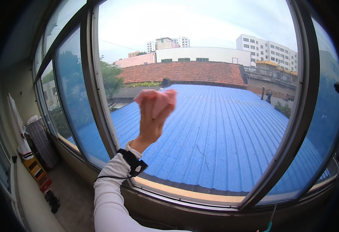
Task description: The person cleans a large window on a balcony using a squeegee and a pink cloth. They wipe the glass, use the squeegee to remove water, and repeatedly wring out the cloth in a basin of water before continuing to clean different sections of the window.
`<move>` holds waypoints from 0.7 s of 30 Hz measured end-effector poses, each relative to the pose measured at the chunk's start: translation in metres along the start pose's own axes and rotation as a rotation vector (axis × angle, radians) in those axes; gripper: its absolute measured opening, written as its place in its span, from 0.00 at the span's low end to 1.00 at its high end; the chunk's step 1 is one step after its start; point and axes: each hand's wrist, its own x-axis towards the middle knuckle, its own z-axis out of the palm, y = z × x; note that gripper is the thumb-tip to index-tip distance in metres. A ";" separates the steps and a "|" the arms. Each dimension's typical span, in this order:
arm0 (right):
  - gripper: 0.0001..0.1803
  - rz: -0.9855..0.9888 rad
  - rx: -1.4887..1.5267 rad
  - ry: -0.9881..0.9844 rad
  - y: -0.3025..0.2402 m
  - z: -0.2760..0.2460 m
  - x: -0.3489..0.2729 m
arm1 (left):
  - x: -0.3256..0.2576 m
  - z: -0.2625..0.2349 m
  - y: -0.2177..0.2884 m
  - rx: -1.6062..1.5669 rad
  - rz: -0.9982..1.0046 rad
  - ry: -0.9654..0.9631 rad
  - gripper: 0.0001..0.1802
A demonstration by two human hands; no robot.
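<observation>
One of the hands (151,118), its white-sleeved arm raised from the lower edge, is closed around a bunched pink cloth (160,99) pressed against the window pane (223,127), fingers wrapped behind it.

The crumpled pink cloth (160,101) is motion-blurred, and the raised hand (153,121) covers its lower part. The white-sleeved forearm (109,193) is cut off by the bottom edge. Only one hand shows.
</observation>
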 end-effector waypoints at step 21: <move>0.11 -0.112 0.116 0.153 0.023 0.071 0.002 | 0.295 -0.091 -0.269 0.495 -0.693 0.476 0.26</move>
